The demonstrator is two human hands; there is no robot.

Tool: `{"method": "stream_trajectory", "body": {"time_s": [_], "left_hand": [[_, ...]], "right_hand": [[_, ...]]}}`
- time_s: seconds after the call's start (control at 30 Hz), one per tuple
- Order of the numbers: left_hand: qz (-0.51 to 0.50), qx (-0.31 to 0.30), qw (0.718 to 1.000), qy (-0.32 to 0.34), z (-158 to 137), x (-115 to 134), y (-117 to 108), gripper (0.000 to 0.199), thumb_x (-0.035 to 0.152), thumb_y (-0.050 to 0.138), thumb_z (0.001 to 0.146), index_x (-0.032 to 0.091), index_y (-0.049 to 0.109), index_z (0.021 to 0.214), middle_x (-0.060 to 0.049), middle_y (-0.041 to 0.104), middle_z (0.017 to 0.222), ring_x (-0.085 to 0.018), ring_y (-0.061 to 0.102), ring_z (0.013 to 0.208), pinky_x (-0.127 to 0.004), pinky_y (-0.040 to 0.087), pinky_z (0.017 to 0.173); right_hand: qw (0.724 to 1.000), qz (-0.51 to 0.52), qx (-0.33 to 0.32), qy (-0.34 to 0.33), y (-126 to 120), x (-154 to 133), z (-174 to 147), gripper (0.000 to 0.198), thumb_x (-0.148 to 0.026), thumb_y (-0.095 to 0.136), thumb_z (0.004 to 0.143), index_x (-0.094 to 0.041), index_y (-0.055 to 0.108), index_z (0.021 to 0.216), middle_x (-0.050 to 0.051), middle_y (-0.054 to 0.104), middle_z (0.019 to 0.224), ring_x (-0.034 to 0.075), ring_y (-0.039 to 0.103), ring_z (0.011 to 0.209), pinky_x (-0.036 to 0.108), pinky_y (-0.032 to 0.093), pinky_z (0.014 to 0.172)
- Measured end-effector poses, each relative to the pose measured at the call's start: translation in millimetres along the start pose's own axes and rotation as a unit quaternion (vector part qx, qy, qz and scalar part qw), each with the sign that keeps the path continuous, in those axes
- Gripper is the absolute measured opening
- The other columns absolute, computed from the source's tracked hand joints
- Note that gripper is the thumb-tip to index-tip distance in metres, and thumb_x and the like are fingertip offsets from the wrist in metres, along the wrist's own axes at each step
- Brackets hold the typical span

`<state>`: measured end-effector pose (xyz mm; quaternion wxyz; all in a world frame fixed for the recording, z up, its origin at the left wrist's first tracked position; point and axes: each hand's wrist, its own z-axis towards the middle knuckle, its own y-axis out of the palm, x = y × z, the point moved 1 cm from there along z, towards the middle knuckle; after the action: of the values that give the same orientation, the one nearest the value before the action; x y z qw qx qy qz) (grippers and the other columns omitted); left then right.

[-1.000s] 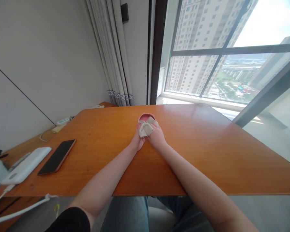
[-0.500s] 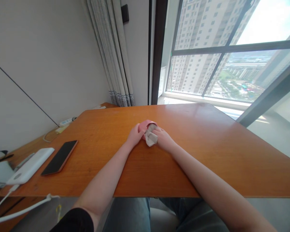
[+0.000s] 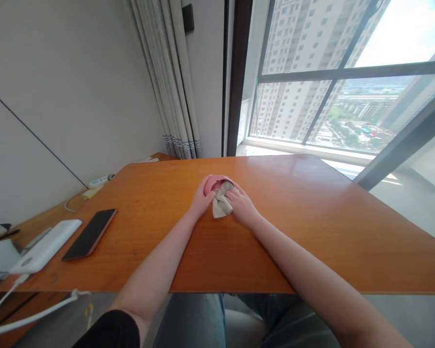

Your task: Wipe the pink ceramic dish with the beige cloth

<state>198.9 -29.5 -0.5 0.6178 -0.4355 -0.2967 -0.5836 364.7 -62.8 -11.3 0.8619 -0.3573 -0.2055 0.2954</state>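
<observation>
Above the middle of the wooden table, a pink bowl (image 3: pixel 212 182) is tipped so its opening faces toward me. My left hand (image 3: pixel 200 198) is closed on the bowl's left side, thumb at the near rim. A crumpled off-white cloth (image 3: pixel 222 207) is bunched partly inside the bowl, with a loose end hanging below the rim. My right hand (image 3: pixel 243 205) is closed on the cloth at the bowl's right side, its fingertips partly hidden in the folds. Whether the bowl rests on the table I cannot tell.
On the left of the wooden table (image 3: pixel 311 232) lie a dark phone (image 3: pixel 90 235) and a white power bank (image 3: pixel 47 245) with a cable plugged in. A power strip (image 3: pixel 99 181) sits by the wall. A window (image 3: pixel 322 96) stands beyond the table.
The bowl has tilted and shifted slightly left, showing more of its inside. My right hand and the cloth have moved a little left along with it.
</observation>
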Motion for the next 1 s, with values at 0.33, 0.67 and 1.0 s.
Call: {"method": "stream_trajectory", "body": {"time_s": [0.33,0.67,1.0], "left_hand": [[-0.197,0.048,0.977,-0.066,-4.6,-22.0,40.1,0.062,0.037,0.064,0.077,0.023,0.037,0.132,-0.009,0.048,0.136,-0.023,0.047,0.126,-0.039,0.038,0.105],[-0.076,0.114,0.99,-0.035,16.5,-32.9,-6.3,0.039,0.03,0.053,0.081,0.019,0.05,0.118,-0.008,0.053,0.128,-0.022,0.047,0.123,-0.037,0.033,0.108],[-0.203,0.052,0.972,-0.109,5.9,-26.7,17.6,0.063,0.041,0.063,0.076,0.022,0.037,0.13,-0.01,0.055,0.127,-0.022,0.055,0.116,-0.039,0.045,0.098]], "right_hand": [[0.992,-0.05,-0.012,0.114,9.4,0.2,2.5,0.022,-0.017,0.043,0.089,-0.017,0.065,0.089,0.007,0.057,0.078,0.021,0.046,0.08,0.041,0.034,0.096],[0.993,-0.011,-0.078,0.086,20.7,-20.1,32.1,0.021,-0.016,0.043,0.09,-0.017,0.062,0.097,0.009,0.06,0.09,0.022,0.047,0.091,0.041,0.028,0.102],[0.992,0.0,-0.024,0.128,23.5,-7.2,19.3,0.022,-0.017,0.041,0.091,-0.018,0.063,0.094,0.008,0.059,0.082,0.023,0.047,0.085,0.044,0.029,0.102]]}}
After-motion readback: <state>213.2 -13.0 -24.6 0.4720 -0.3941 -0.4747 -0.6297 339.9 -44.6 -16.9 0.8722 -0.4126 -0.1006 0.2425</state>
